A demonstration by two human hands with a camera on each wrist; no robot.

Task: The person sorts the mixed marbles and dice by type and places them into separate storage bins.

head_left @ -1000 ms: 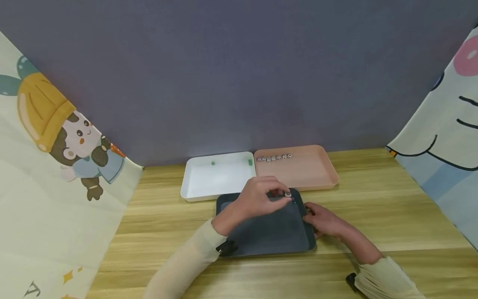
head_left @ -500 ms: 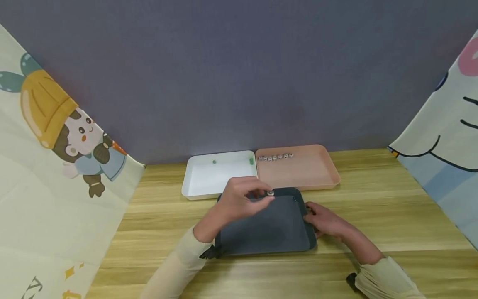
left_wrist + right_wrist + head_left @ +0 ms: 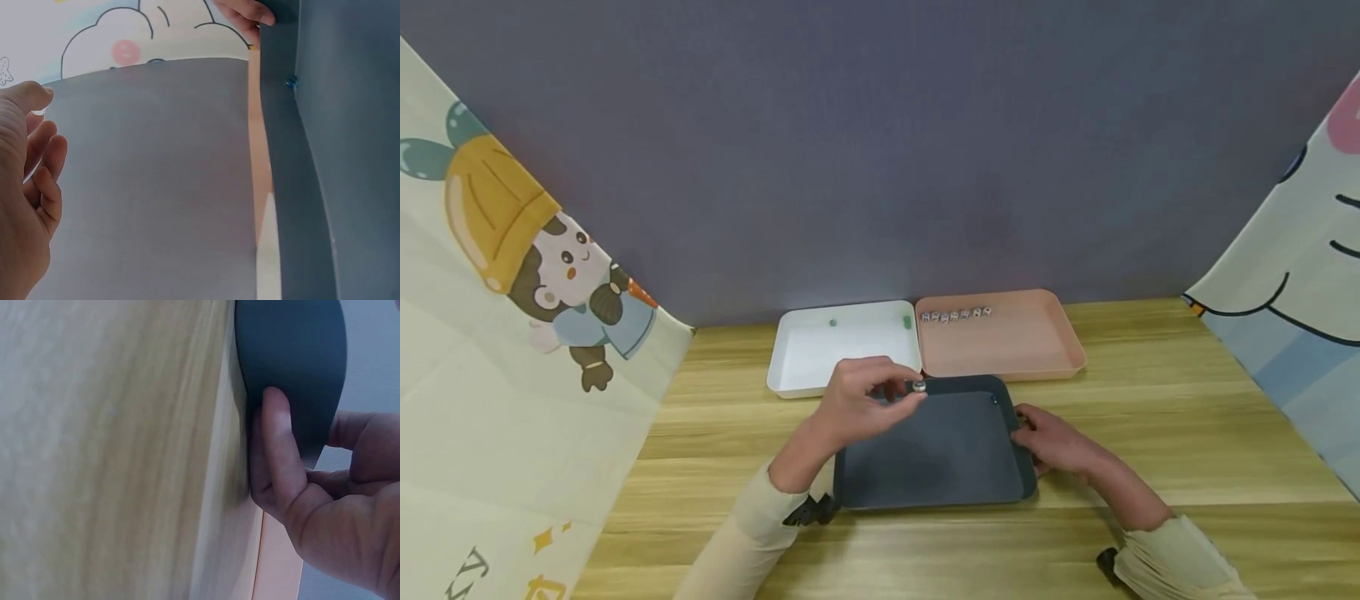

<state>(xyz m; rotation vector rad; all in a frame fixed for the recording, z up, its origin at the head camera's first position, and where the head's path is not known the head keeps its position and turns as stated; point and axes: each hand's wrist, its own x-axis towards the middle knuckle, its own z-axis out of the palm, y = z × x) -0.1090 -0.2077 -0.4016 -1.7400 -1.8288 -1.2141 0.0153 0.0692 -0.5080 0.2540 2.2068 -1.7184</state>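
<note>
My left hand (image 3: 861,400) pinches a small whitish bead with a dark mark (image 3: 919,386) between thumb and fingertips, over the back of the dark grey tray (image 3: 936,458). In the left wrist view only a pale sliver of the bead (image 3: 39,112) shows. My right hand (image 3: 1056,440) grips the right rim of that tray; the right wrist view shows its fingers (image 3: 282,444) against the outer wall. Inside the tray's far right corner lies a tiny blue bead (image 3: 995,399).
Behind the dark tray stand a white tray (image 3: 820,367) with green pieces (image 3: 907,322) at its back, and a pink tray (image 3: 1022,333). A row of several small white beads with dark marks (image 3: 955,316) lies along the pink tray's back left. A grey wall rises behind.
My left hand has moved left with the pinched bead, from the dark tray's far right corner toward its back left. The right hand stays at the tray's rim.
</note>
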